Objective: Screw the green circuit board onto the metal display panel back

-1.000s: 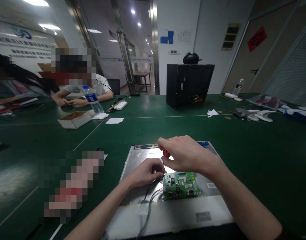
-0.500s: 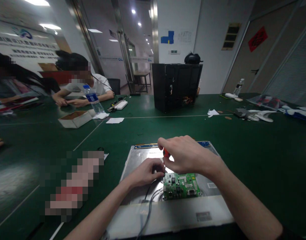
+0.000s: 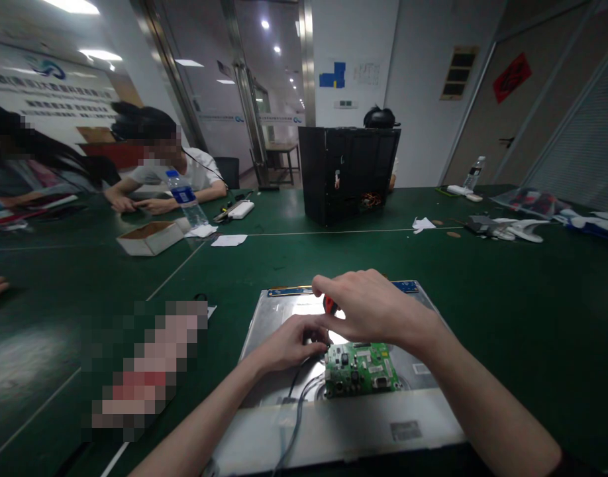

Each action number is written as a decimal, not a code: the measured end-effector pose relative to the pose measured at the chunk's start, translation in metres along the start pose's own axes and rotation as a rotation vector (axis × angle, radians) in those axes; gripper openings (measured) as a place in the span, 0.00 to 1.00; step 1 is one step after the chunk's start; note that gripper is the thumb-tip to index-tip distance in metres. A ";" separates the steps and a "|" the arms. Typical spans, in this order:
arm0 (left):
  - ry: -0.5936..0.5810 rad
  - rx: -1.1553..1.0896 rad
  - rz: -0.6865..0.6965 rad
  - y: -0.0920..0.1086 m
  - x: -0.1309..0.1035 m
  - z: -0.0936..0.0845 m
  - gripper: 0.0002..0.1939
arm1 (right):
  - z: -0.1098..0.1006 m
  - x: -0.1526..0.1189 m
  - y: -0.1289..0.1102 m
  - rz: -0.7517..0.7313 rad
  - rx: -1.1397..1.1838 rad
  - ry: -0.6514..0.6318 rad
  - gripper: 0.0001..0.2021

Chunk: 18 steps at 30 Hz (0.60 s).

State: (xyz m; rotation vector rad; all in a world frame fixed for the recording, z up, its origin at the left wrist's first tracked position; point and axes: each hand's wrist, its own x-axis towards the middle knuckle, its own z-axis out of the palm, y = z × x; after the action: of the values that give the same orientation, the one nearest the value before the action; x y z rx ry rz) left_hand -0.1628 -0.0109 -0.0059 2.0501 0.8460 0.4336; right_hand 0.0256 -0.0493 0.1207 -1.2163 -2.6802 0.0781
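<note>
A silver metal panel (image 3: 344, 424) lies flat on the green table, with a green circuit board (image 3: 361, 370) on it. My right hand (image 3: 371, 305) is closed round a red and black screwdriver handle (image 3: 330, 305) above the board's upper left corner. My left hand (image 3: 295, 341) rests at that same corner, its thumb and fingers curled together; whatever they pinch is hidden. Dark cables (image 3: 298, 414) run from near the board's left side down over the panel. A blue strip (image 3: 406, 286) runs along the panel's far edge.
A black box-shaped case (image 3: 351, 175) stands across the table. Left are an open white carton (image 3: 150, 240), a water bottle (image 3: 185, 199) and a pixelated item (image 3: 150, 364). Two people sit at the far left. Gloves (image 3: 512, 228) and a plastic bag (image 3: 527, 201) lie right.
The right hand's thumb has shifted slightly and its fingers have turned a little around the screwdriver handle. My left hand has barely moved.
</note>
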 end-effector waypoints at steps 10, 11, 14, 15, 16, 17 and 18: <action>-0.019 -0.059 -0.025 -0.003 0.000 0.002 0.03 | 0.006 0.003 0.001 0.038 -0.056 0.033 0.07; -0.021 -0.066 -0.023 -0.003 0.000 0.002 0.03 | 0.005 0.003 0.001 0.037 -0.057 0.037 0.07; -0.017 -0.085 -0.016 -0.004 0.000 0.003 0.03 | 0.004 0.003 0.000 0.036 -0.063 0.033 0.08; -0.014 -0.090 -0.014 -0.004 0.000 0.003 0.03 | 0.003 0.003 0.000 0.037 -0.063 0.031 0.08; -0.011 -0.095 -0.012 -0.004 0.000 0.003 0.03 | 0.003 0.002 0.000 0.037 -0.060 0.030 0.08; -0.010 -0.098 -0.012 -0.004 0.000 0.003 0.03 | 0.003 0.002 0.000 0.037 -0.056 0.032 0.08; -0.010 -0.100 -0.012 -0.004 0.000 0.003 0.03 | 0.003 0.002 0.001 0.037 -0.052 0.034 0.07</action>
State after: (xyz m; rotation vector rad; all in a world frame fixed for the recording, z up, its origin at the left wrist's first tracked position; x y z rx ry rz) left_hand -0.1624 -0.0111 -0.0108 1.9528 0.8147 0.4503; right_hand 0.0242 -0.0473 0.1178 -1.2708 -2.6461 -0.0068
